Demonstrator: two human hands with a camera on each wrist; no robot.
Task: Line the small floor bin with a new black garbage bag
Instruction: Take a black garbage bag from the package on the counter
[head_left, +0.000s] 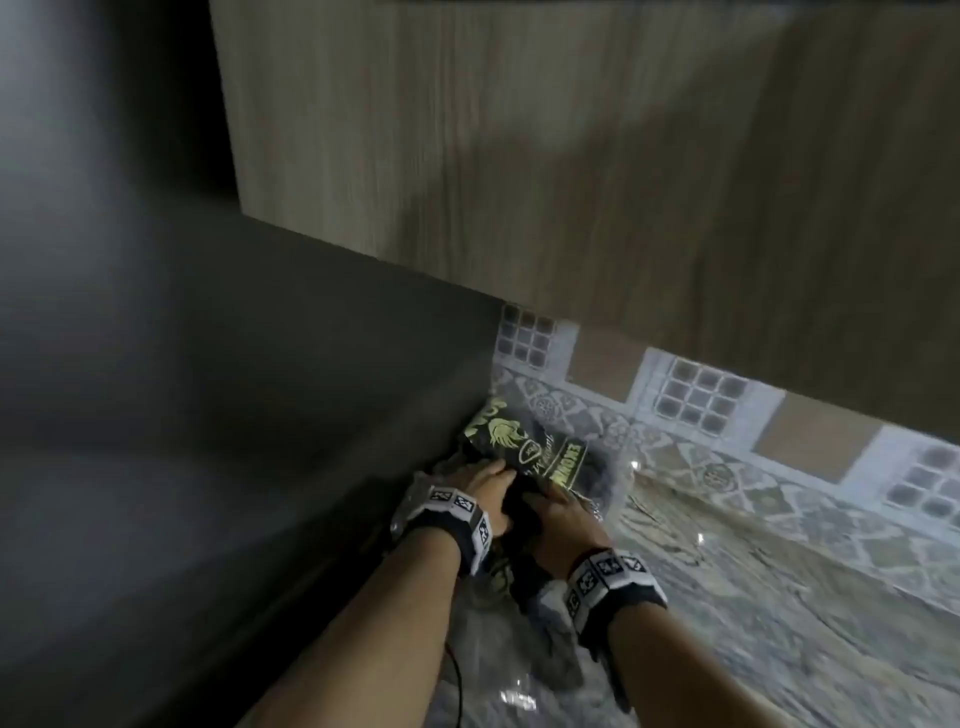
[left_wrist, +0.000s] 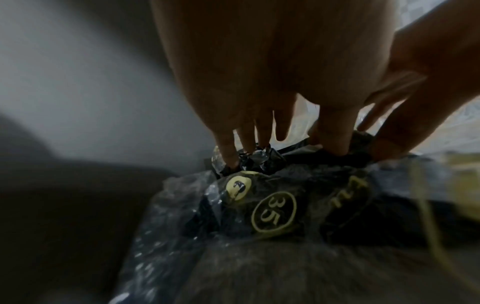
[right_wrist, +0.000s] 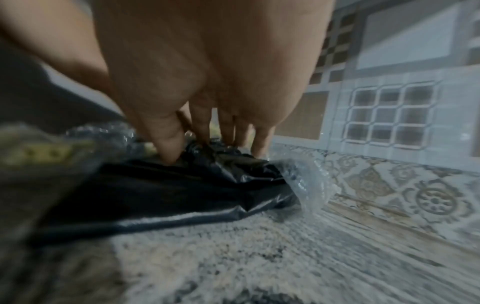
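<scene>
A pack of black garbage bags (head_left: 530, 447), in clear wrapping with gold print, lies in the corner of a stone counter (head_left: 753, 597). My left hand (head_left: 483, 493) holds the pack from the left. In the left wrist view its fingertips (left_wrist: 228, 158) dig into the crumpled open end of the pack (left_wrist: 275, 214). My right hand (head_left: 556, 514) is right beside it. In the right wrist view its thumb and fingers (right_wrist: 202, 148) pinch a black bag (right_wrist: 182, 191) that sticks out of the clear wrapper (right_wrist: 306, 176). No bin is in view.
A dark, flat-sided appliance or wall (head_left: 208, 415) closes off the left side. A wooden cabinet (head_left: 571, 182) hangs low overhead. A patterned tile backsplash (head_left: 701, 400) runs behind the counter. A thin black cable (head_left: 457, 686) hangs at the counter's near left edge.
</scene>
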